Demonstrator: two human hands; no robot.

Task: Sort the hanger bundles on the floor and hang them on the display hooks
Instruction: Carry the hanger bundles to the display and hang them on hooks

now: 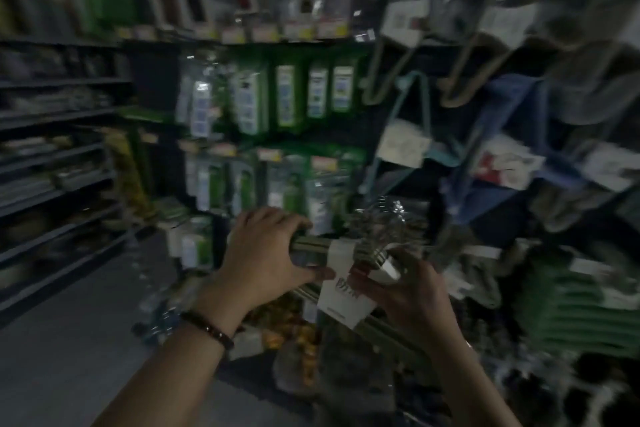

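A hanger bundle, banded by a white paper label, is held at the lower centre of the frame. Its left end is gripped from above by the left hand, fingers curled over it. Its right end is gripped from below by the right hand. A teal hanger is hung at the upper right. Everything is blurred.

both hands gripping hanger bundle, blurred shelves
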